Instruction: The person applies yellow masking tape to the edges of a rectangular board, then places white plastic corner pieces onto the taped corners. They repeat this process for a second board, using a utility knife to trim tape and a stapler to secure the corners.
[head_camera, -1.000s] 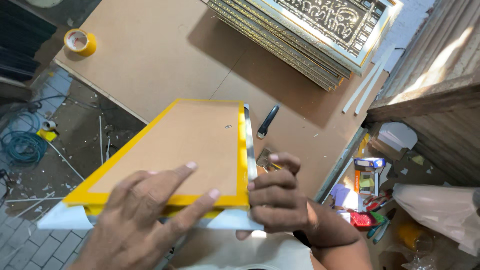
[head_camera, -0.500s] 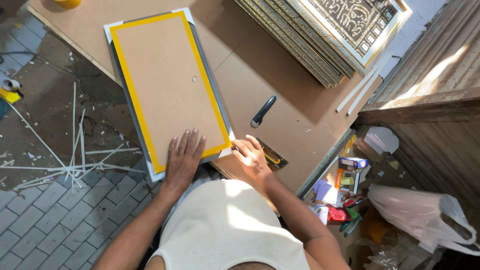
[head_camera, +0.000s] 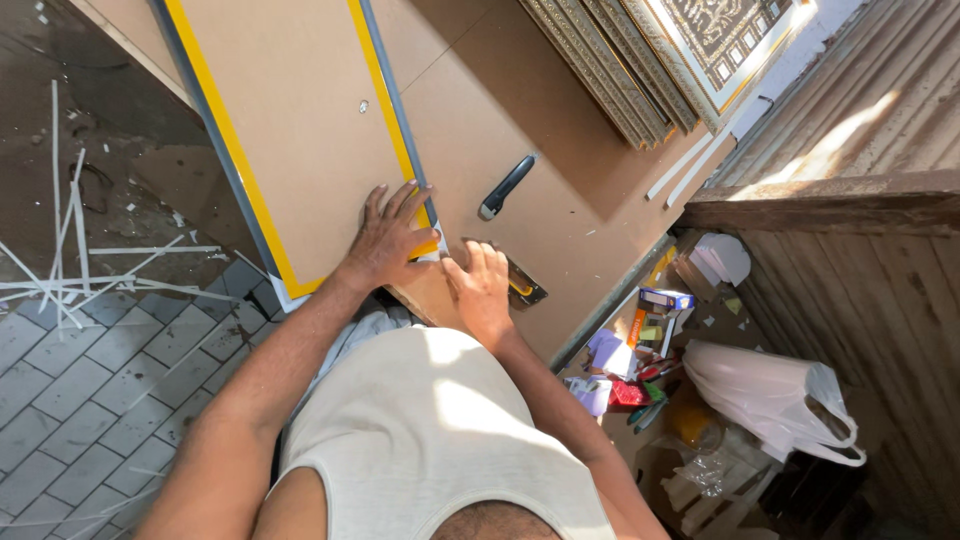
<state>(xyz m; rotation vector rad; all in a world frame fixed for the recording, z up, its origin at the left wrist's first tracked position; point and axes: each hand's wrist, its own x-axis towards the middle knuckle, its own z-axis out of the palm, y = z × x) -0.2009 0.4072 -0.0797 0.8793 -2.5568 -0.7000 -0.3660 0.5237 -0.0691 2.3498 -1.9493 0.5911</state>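
Head view looks straight down over the person's pale sleeveless shirt (head_camera: 430, 440) to 2 bare arms that reach to the brown surface (head_camera: 560, 240). Left hand (head_camera: 388, 238) lies flat with its fingers spread on the near corner of a framed board (head_camera: 290, 120); it presses and does not close around anything. This board has a brown back, yellow tape along its edges and a grey border, and it lies on the near left part of the surface, its near corner hanging over the near edge. Right hand (head_camera: 480, 285) rests just beside that corner, near the near edge, fingers bent on a flat tool with a yellow part (head_camera: 522, 290); I cannot tell if the grip is closed on it. A little farther, a black-handled knife (head_camera: 505, 187) lies alone on the surface. At the far right corner stands a stack of ornate picture frames (head_camera: 650, 60). Below the left edge, white strips (head_camera: 60, 270) lie scattered on the tiled floor (head_camera: 80, 400).
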